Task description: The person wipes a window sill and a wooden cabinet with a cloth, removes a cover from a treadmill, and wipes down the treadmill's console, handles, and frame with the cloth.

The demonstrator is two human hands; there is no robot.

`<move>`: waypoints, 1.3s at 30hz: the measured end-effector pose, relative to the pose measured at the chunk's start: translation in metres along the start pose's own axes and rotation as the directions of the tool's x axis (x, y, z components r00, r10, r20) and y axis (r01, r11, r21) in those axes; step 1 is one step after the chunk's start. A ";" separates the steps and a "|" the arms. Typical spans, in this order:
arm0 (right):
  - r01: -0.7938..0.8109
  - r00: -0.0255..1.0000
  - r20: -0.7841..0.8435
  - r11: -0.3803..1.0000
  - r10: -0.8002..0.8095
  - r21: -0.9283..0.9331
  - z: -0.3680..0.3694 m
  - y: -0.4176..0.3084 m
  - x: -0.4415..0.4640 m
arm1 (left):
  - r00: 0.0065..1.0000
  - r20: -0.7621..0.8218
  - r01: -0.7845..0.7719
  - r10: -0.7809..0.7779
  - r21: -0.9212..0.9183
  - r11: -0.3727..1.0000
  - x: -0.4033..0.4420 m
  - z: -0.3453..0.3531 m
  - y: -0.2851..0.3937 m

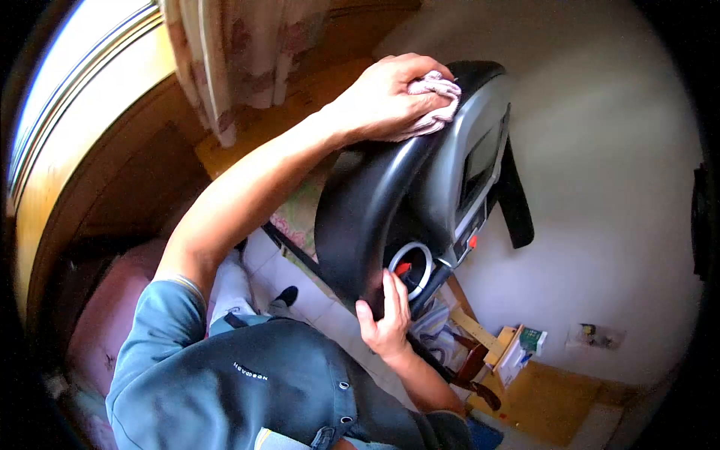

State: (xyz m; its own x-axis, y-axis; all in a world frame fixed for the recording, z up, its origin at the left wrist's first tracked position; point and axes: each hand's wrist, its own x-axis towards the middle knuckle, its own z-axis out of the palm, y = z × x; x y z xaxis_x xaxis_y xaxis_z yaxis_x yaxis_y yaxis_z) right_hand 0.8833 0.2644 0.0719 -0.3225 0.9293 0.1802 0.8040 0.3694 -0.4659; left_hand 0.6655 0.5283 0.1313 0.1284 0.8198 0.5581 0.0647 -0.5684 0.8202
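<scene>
A crumpled pale pink cloth (435, 101) is under my left hand (394, 97), whose fingers are curled round it. The cloth is pressed on the upper edge of a treadmill-like console (367, 202), black with a silver-grey panel and a dark screen. Lower down, my right hand (386, 315) rests against the console's near end, its thumb and fingers apart and nothing held in them. Beside those fingertips is a silver ring (412, 271) round a recess with something red inside.
A curtain (240, 60) hangs by the bright window (71, 60) at the upper left. Pink fabric (116, 322) lies at the left. At the lower right are a wooden stand (491, 341) with small boxes and a yellowish wooden surface (559, 401), near a pale wall.
</scene>
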 end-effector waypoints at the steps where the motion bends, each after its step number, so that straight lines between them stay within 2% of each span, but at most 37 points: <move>1: -0.008 1.000 -0.004 1.000 0.008 -0.009 0.000 0.000 -0.001 | 0.999 0.041 0.021 -0.018 -0.075 0.997 0.016 0.002 -0.008; 2: -0.028 0.999 -0.022 0.999 0.028 -0.017 0.002 0.002 -0.002 | 0.993 0.116 0.033 -0.016 -0.149 0.988 0.034 0.007 -0.021; 5: -0.071 0.997 -0.042 0.996 0.069 -0.056 0.004 0.003 -0.006 | 0.978 0.177 -0.085 0.109 -0.138 0.987 0.085 0.022 -0.052; 8: -0.081 0.996 -0.049 0.988 0.075 -0.129 0.004 0.002 -0.005 | 0.965 0.221 -0.091 0.145 -0.238 0.967 0.136 0.051 -0.085; 10: -0.092 0.994 -0.072 0.985 0.082 -0.147 0.009 0.004 -0.007 | 0.934 0.343 0.001 0.102 -0.287 0.958 0.172 0.066 -0.099; 14: -0.099 0.994 -0.061 0.968 0.087 -0.231 0.009 0.006 -0.013 | 0.904 0.409 0.000 0.121 -0.284 0.959 0.242 0.120 -0.145; 16: -0.137 0.991 -0.026 0.981 0.134 -0.140 0.010 0.012 -0.025 | 0.886 0.446 0.025 0.123 -0.311 0.950 0.273 0.145 -0.170; 18: -0.146 0.989 -0.013 0.973 0.146 -0.179 0.013 0.015 -0.036 | 0.805 0.560 -0.127 0.196 -0.161 0.979 0.300 0.166 -0.191; 20: -0.175 0.984 -0.055 0.966 0.167 -0.189 0.016 0.014 -0.038 | 0.770 0.610 -0.130 0.187 -0.136 0.982 0.313 0.180 -0.206; 21: -0.209 0.978 -0.020 0.953 0.210 -0.219 0.013 0.009 -0.037 | 0.736 0.657 -0.129 0.164 -0.102 0.986 0.318 0.185 -0.211; 25: -0.196 0.980 -0.080 0.957 0.183 -0.215 0.014 0.006 -0.022 | 0.716 0.663 -0.049 0.218 -0.263 0.964 0.335 0.226 -0.261; 26: -0.180 0.982 -0.089 0.959 0.164 -0.217 0.015 0.007 -0.022 | 0.693 0.629 -0.184 0.351 -0.317 0.931 0.337 0.233 -0.274; 28: -0.173 0.984 -0.089 0.962 0.157 -0.213 0.014 0.005 -0.029 | 0.655 0.592 -0.300 0.470 -0.367 0.881 0.323 0.225 -0.272; 29: -0.224 0.975 -0.036 0.953 0.221 -0.206 0.014 0.007 -0.037 | 0.734 0.663 0.134 0.149 -0.356 0.925 0.306 0.203 -0.247; 30: -0.271 0.960 0.015 0.941 0.280 -0.203 0.013 0.006 -0.036 | 0.666 0.726 0.538 -0.172 -0.308 0.784 0.299 0.191 -0.234; 31: -0.271 0.960 0.018 0.941 0.280 -0.202 0.014 0.006 -0.036 | 0.666 0.725 0.541 -0.175 -0.308 0.783 0.294 0.196 -0.243; 33: -0.230 0.973 -0.074 0.942 0.218 -0.246 0.016 0.004 -0.029 | 0.740 0.650 0.645 -0.174 -0.612 0.457 0.278 0.199 -0.254; 34: -0.232 0.973 -0.061 0.944 0.223 -0.236 0.016 0.005 -0.027 | 0.735 0.650 0.654 -0.191 -0.607 0.451 0.271 0.194 -0.260; 35: -0.490 0.871 -0.030 0.871 0.490 -0.023 0.018 0.005 -0.031 | 0.831 0.545 0.512 -0.110 -0.674 0.533 0.259 0.189 -0.264; 37: -0.344 0.939 -0.052 0.932 0.340 -0.112 0.022 0.016 -0.055 | 0.894 0.446 0.380 -0.039 -0.710 0.593 0.236 0.174 -0.252; 39: -0.234 0.972 -0.058 0.951 0.227 -0.201 0.017 0.014 -0.043 | 0.881 0.430 0.462 -0.196 -0.697 0.549 0.223 0.155 -0.227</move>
State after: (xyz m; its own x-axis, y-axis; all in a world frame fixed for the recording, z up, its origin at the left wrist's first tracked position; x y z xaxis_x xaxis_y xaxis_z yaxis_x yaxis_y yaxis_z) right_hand 0.9006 0.2297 0.0431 -0.1024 0.9875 0.1195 0.9405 0.1353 -0.3116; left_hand 0.8326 0.8293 0.0495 0.5263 0.8040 0.2767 -0.5946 0.1154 0.7957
